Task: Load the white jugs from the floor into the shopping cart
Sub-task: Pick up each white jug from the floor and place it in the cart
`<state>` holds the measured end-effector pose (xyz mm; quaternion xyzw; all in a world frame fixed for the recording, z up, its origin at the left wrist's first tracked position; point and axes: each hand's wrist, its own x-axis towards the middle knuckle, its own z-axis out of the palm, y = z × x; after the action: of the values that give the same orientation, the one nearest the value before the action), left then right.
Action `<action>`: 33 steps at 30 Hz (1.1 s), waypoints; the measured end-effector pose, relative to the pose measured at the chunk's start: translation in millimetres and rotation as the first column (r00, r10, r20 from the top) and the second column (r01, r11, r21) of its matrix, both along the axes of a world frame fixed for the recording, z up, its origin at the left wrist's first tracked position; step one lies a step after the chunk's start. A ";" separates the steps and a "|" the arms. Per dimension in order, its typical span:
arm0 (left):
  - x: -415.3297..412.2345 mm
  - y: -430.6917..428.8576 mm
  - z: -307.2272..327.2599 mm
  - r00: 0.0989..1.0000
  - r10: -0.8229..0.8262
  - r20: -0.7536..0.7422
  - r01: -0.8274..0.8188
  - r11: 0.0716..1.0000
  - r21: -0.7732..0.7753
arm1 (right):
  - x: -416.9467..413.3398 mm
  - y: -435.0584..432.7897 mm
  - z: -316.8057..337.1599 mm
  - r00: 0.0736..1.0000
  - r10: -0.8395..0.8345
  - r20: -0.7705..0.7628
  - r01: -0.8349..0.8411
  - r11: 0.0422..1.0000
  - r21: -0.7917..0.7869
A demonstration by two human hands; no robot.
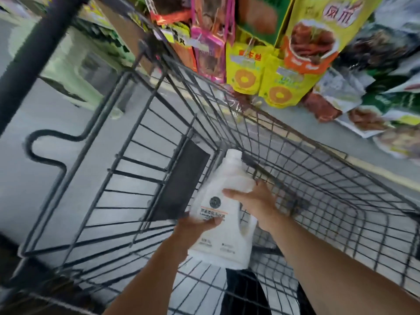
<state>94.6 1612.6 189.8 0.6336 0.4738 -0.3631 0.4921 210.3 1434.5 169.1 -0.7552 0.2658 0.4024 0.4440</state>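
I hold the white detergent jug [223, 210] low inside the shopping cart [302, 135], above its wire floor, cap tipped away. My left hand [195, 226] clamps its fingers on the labelled side. My right hand [254, 201] wraps the shoulder, sharing the weight for a gentle set-down.

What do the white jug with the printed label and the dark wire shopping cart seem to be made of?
The white jug: probably opaque plastic, smooth with a slight sheen; its moulded handle and printed label suggest this. The dark wire shopping cart: seemingly metal rod with a dark coating; thin stiff wires cross in a grid. Blur leaves the finish uncertain.
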 end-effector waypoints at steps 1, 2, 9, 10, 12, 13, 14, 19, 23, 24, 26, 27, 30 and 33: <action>0.4 0.0 -6.6 1.000 -0.006 -0.004 0.006 1.000 -0.004 | 0.6 1.6 -7.6 1.000 0.010 -0.002 -0.010 1.000 -0.009; -0.2 -0.3 -14.4 1.000 -0.005 -0.021 0.006 1.000 0.006 | 0.8 2.3 -16.5 1.000 0.021 -0.001 -0.021 1.000 -0.007; 2.7 -11.4 -49.0 0.996 -0.078 -0.038 0.077 0.997 -0.015 | -10.8 0.1 -61.3 1.000 0.011 -0.010 -0.011 0.999 -0.042; 4.6 -11.8 -46.0 0.995 -0.097 -0.032 0.096 0.995 -0.032 | -13.1 -0.3 -65.1 1.000 0.016 -0.013 -0.017 0.999 -0.051; 2.4 -13.3 -52.7 0.996 -0.091 -0.023 0.092 0.995 0.024 | -16.2 -2.1 -66.4 1.000 0.007 -0.013 -0.007 0.999 -0.054; -0.1 -14.1 -57.9 0.995 -0.089 -0.048 0.091 0.995 0.046 | -17.1 -3.3 -63.7 1.000 0.000 -0.011 -0.001 0.999 -0.049; -1.2 -15.3 -60.2 0.993 -0.094 -0.078 0.097 0.994 0.048 | -17.5 -4.8 -62.2 1.000 0.006 -0.012 -0.007 0.999 -0.052; -3.4 -17.0 -46.0 0.999 0.031 -0.017 -0.029 0.995 0.095 | -20.3 -6.6 -31.6 0.995 0.095 -0.014 -0.095 0.995 -0.024; 1.0 -25.2 2.2 0.998 0.058 0.027 -0.059 0.998 0.027 | -20.5 -20.2 22.9 0.986 0.169 0.008 -0.169 0.986 0.000; 3.4 -29.2 16.3 0.999 0.041 0.032 -0.043 0.998 0.038 | -19.4 -25.3 38.4 0.979 0.203 0.014 -0.203 0.979 -0.001; 5.6 -32.8 40.9 0.998 0.039 0.049 -0.042 0.997 0.064 | -16.7 -37.9 70.4 0.968 0.247 0.046 -0.247 0.969 -0.005; 5.5 -35.1 52.6 0.995 0.074 0.062 -0.079 0.994 0.074 | -16.3 -45.4 86.9 0.964 0.256 0.067 -0.256 0.967 -0.012; 7.6 -42.6 84.7 0.981 0.179 0.068 -0.182 0.982 0.041 | -14.3 -74.0 137.9 0.956 0.257 0.140 -0.252 0.966 -0.055; 13.1 -60.6 129.2 0.966 0.235 0.103 -0.237 0.972 -0.001 | -20.4 -108.2 180.5 0.962 0.152 0.226 -0.139 0.988 -0.070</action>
<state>107.7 1552.1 319.0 0.5933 0.5220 -0.2663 0.5519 189.9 1326.4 349.6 -0.8258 0.1672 0.3364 0.4206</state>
